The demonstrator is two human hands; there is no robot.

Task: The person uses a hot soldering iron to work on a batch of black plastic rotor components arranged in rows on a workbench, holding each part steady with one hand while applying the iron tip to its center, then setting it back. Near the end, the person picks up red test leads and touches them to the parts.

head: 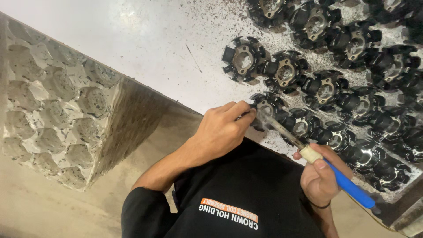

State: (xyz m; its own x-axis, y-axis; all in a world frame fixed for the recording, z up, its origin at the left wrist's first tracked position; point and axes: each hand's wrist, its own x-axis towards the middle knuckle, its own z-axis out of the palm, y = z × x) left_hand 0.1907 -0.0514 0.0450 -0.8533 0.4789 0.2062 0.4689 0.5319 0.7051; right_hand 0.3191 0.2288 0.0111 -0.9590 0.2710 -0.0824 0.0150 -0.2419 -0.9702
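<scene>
At the near edge of the white worktop [145,39], your right hand [319,176] is closed around the blue-handled soldering iron [317,161], its tip on the nearest black coil part [266,108], where a wisp of smoke rises. Your left hand [220,130] pinches what looks like a thin wire at that same part. More coil parts [335,83] lie in rows beyond.
</scene>
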